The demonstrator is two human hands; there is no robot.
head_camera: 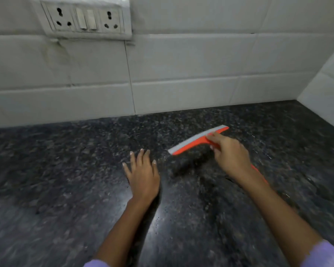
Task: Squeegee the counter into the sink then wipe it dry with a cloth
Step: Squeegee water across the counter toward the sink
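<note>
Granite counter [66,189], dark and speckled, fills the lower half of my view, meeting a white tiled wall [181,60] at the back and on the right. My right hand [229,155] grips the orange squeegee [193,142]: my fingers are curled around the neck of the handle, with the forefinger reaching up toward the head. Its pale blade edge runs diagonally, lower end toward the left, upper end toward the back right corner. Whether the blade touches the stone or sits just above it I cannot tell; a dark shadow lies under it. A bit of orange handle shows beyond my wrist. My left hand [142,174] lies flat, palm down, on the counter just left of the blade's lower end, fingers spread a little and holding nothing. Both forearms are bare, with lilac sleeves [324,255] at the bottom edge. A socket panel [85,18] with two outlets and switches sits on the wall at upper left. Everything is somewhat blurred.
</note>
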